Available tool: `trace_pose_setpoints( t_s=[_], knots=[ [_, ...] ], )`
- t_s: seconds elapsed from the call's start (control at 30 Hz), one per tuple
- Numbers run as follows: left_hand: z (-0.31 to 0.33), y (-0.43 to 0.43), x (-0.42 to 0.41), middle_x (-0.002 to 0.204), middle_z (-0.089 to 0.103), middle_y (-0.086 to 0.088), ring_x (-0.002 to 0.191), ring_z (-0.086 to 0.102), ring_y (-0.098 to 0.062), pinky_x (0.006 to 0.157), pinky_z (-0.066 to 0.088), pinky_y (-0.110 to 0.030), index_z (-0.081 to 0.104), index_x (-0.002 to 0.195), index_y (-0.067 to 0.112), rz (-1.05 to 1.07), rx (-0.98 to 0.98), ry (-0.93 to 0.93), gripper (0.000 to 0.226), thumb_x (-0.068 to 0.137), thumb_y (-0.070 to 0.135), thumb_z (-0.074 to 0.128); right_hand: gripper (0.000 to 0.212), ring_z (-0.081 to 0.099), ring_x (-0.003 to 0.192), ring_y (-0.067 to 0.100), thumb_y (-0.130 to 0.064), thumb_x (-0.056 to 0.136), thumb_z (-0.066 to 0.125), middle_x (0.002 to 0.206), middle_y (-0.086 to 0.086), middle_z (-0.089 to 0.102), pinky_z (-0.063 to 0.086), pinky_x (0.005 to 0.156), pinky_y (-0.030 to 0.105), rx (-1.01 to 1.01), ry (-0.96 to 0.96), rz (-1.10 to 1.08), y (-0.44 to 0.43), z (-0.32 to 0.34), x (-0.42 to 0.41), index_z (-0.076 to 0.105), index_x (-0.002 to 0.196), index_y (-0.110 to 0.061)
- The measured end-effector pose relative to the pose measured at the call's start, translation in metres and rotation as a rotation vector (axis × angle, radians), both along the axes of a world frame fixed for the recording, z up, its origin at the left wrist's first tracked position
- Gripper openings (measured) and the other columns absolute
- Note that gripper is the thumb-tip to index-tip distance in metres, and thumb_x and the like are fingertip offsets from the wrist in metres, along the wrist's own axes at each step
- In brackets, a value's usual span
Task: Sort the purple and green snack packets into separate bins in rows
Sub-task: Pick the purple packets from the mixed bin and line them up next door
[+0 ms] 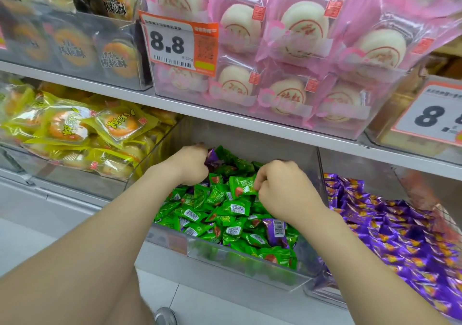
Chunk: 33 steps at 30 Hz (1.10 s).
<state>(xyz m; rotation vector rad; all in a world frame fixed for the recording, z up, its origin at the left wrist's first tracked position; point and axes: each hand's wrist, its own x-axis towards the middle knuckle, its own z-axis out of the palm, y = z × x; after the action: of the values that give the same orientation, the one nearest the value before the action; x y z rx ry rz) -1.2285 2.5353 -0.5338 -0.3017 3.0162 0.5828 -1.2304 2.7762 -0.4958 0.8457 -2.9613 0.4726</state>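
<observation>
A: Pinching anything, those hands?
B: Yes. The right hand (282,189) has its grip closed on a green packet (242,187), thumb and fingers nipping its edge, just above the green heap (215,214) in the middle bin (250,267). The left hand (190,166) curls its grip round a purple packet (210,156) at the back of that bin.
A: Any purple lying among the green?
B: One stray purple packet (276,228) lies near the front. The neighbouring bin (325,296) on the right holds the purple heap (400,229), under a shelf (225,117) of pink bun packs (300,32).
</observation>
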Motion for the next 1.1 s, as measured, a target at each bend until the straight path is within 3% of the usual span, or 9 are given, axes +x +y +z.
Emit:
trace_pose_setpoints(
  t_s=[0.1, 0.2, 0.37, 0.5, 0.6, 0.73, 0.87, 1.0, 1.1],
  knots=[
    [-0.011, 0.005, -0.007, 0.136, 0.054, -0.017, 0.123, 0.054, -0.035, 0.096, 0.047, -0.037, 0.048, 0.132, 0.009, -0.031, -0.052, -0.093, 0.042, 0.092, 0.003, 0.061, 0.026, 0.067, 0.089, 0.029, -0.014, 0.083, 0.052, 0.092, 0.003, 0.073, 0.057, 0.080, 0.040, -0.036, 0.066, 0.036, -0.007, -0.007, 0.006, 0.076, 0.086, -0.022],
    [-0.019, 0.007, -0.013, 0.155, 0.045, -0.016, 0.139, 0.048, -0.035, 0.111, 0.046, -0.040, 0.030, 0.158, 0.012, -0.058, -0.068, -0.205, 0.074, 0.091, 0.004, 0.061, 0.024, 0.066, 0.090, 0.025, -0.018, 0.085, 0.054, 0.092, -0.001, 0.072, 0.057, 0.082, 0.040, -0.086, 0.070, 0.051, -0.007, -0.012, 0.007, 0.076, 0.089, -0.025],
    [-0.020, 0.009, -0.016, 0.133, 0.057, -0.015, 0.106, 0.057, -0.031, 0.088, 0.054, -0.041, 0.035, 0.148, 0.011, -0.093, -0.090, -0.269, 0.063, 0.090, 0.006, 0.059, 0.023, 0.066, 0.089, 0.020, -0.019, 0.086, 0.055, 0.095, -0.006, 0.073, 0.057, 0.079, 0.038, -0.107, 0.058, 0.038, 0.000, -0.014, 0.004, 0.076, 0.092, -0.026],
    [-0.021, 0.006, -0.012, 0.127, 0.059, -0.012, 0.114, 0.058, -0.033, 0.096, 0.054, -0.044, 0.047, 0.130, 0.012, -0.107, -0.173, -0.166, 0.065, 0.080, 0.018, 0.087, 0.023, 0.066, 0.088, 0.018, -0.020, 0.087, 0.055, 0.093, -0.007, 0.074, 0.056, 0.077, 0.035, -0.112, 0.049, 0.037, 0.005, -0.012, 0.003, 0.076, 0.094, -0.026],
    [-0.018, 0.004, -0.008, 0.128, 0.060, -0.014, 0.117, 0.058, -0.036, 0.090, 0.052, -0.040, 0.046, 0.131, 0.012, -0.073, -0.155, -0.105, 0.074, 0.074, 0.021, 0.094, 0.024, 0.066, 0.087, 0.017, -0.021, 0.087, 0.055, 0.093, -0.008, 0.075, 0.057, 0.080, 0.038, -0.119, 0.040, 0.048, 0.009, -0.008, 0.003, 0.076, 0.096, -0.026],
    [0.003, 0.006, 0.005, 0.117, 0.062, -0.009, 0.110, 0.061, -0.035, 0.086, 0.054, -0.039, 0.049, 0.118, 0.016, 0.032, -0.111, 0.011, 0.076, 0.064, 0.035, 0.098, 0.028, 0.068, 0.103, 0.018, -0.016, 0.092, 0.056, 0.106, -0.006, 0.076, 0.056, 0.092, 0.039, -0.190, 0.052, 0.040, 0.013, -0.004, 0.005, 0.076, 0.110, -0.025],
    [0.028, 0.024, 0.037, 0.098, 0.066, -0.002, 0.092, 0.065, -0.025, 0.077, 0.052, -0.034, 0.056, 0.103, 0.016, 0.228, 0.201, 0.206, 0.059, 0.066, 0.037, 0.097, 0.030, 0.067, 0.091, 0.002, -0.015, 0.092, 0.060, 0.101, -0.013, 0.074, 0.054, 0.090, 0.028, -0.449, -0.015, 0.018, 0.010, 0.000, 0.009, 0.070, 0.117, -0.027],
    [0.044, 0.059, 0.069, 0.089, 0.078, -0.015, 0.075, 0.078, -0.026, 0.058, 0.061, -0.036, 0.059, 0.107, 0.006, 0.192, 0.851, 0.222, 0.049, 0.074, 0.009, 0.095, 0.060, 0.074, 0.080, 0.008, -0.037, 0.071, 0.088, 0.100, -0.006, 0.072, 0.063, 0.078, 0.035, -0.616, -0.378, 0.092, 0.010, 0.006, 0.022, 0.057, 0.122, -0.040],
    [0.048, 0.081, 0.074, 0.089, 0.079, -0.015, 0.078, 0.077, -0.025, 0.064, 0.061, -0.036, 0.061, 0.105, 0.003, 0.138, 0.958, 0.190, 0.035, 0.083, 0.005, 0.087, 0.071, 0.075, 0.072, 0.007, -0.038, 0.062, 0.101, 0.093, -0.003, 0.073, 0.064, 0.075, 0.038, -0.556, -0.381, 0.048, 0.020, 0.009, 0.029, 0.058, 0.118, -0.036]
  ],
)
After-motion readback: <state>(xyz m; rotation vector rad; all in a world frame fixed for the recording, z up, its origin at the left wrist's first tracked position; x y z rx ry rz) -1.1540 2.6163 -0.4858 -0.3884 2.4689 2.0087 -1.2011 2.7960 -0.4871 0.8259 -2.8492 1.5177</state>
